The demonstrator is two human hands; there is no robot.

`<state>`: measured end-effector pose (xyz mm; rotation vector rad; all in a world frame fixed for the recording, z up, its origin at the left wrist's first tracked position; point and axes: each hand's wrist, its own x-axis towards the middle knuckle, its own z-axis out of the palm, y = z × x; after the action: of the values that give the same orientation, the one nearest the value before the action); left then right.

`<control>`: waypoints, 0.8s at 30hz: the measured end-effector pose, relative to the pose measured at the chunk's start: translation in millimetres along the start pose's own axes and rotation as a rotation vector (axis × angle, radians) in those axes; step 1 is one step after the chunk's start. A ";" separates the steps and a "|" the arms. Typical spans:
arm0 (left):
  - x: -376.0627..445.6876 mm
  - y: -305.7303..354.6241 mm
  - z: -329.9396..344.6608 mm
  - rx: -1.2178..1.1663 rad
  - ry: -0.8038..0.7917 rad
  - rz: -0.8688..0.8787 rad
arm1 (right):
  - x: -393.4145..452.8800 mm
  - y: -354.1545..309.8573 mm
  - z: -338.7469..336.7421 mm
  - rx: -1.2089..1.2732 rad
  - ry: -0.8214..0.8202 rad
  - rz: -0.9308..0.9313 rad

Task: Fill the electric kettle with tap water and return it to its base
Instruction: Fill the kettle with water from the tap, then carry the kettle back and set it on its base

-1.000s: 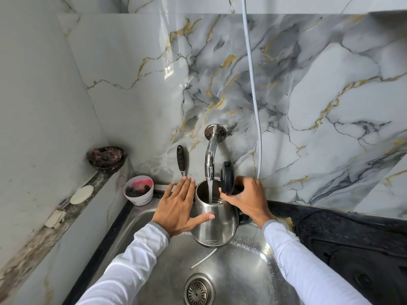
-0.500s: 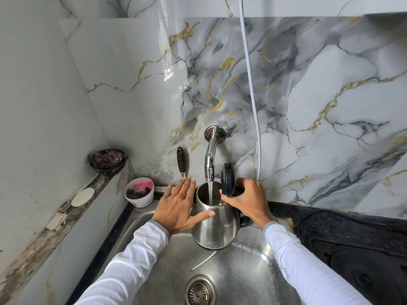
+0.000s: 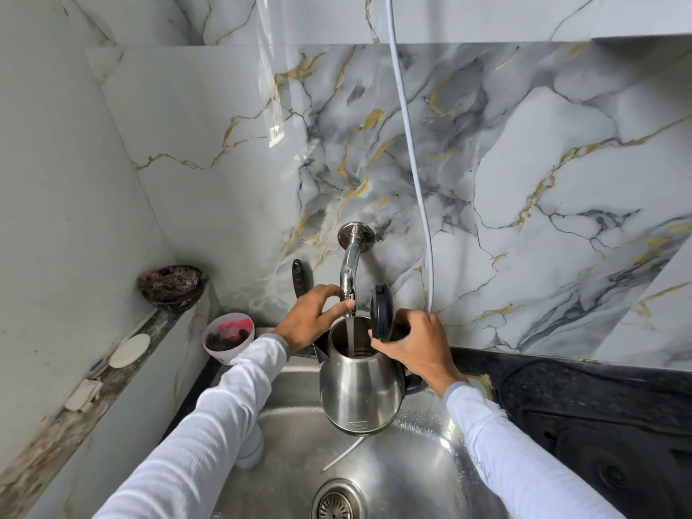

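A steel electric kettle (image 3: 359, 387) hangs over the sink (image 3: 412, 477) with its black lid (image 3: 381, 312) flipped up. A thin stream of water runs from the chrome tap (image 3: 350, 264) on the wall into the kettle's mouth. My right hand (image 3: 415, 350) grips the kettle at its black handle, thumb by the lid. My left hand (image 3: 314, 316) is off the kettle and pinches the tap's spout end with thumb and fingers. The kettle's base is not in view.
A white cup (image 3: 228, 337) with dark and pink contents stands at the sink's back left corner. A dark bowl (image 3: 172, 286), a white disc (image 3: 129, 350) and soap pieces lie on the left ledge. A white hose (image 3: 415, 174) hangs down the marble wall. A black stove (image 3: 606, 432) is at right.
My left hand left the kettle's side and rose to take hold of the tap's spout end. The kettle stays under the running water in my right hand.
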<state>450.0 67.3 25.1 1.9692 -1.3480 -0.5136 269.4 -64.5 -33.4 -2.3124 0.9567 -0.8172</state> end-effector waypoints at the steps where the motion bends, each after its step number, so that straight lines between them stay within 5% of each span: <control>1: 1.0 1.3 1.4 0.044 0.048 0.008 | -0.2 -0.2 0.1 -0.003 -0.004 0.002; 11: -18.2 18.9 14.1 0.417 0.259 0.001 | -1.8 -1.8 0.1 -0.002 0.008 0.008; 18: -71.8 3.0 34.9 0.697 -0.043 0.058 | -16.0 6.7 -27.6 -0.006 0.025 -0.011; 24: -83.3 44.0 77.3 0.794 -0.006 0.171 | -40.4 26.8 -90.4 -0.039 0.062 0.010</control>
<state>338.7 109.7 -0.8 2.4090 -1.8926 0.1390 172.1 -70.6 -1.4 -2.3260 1.0184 -0.8775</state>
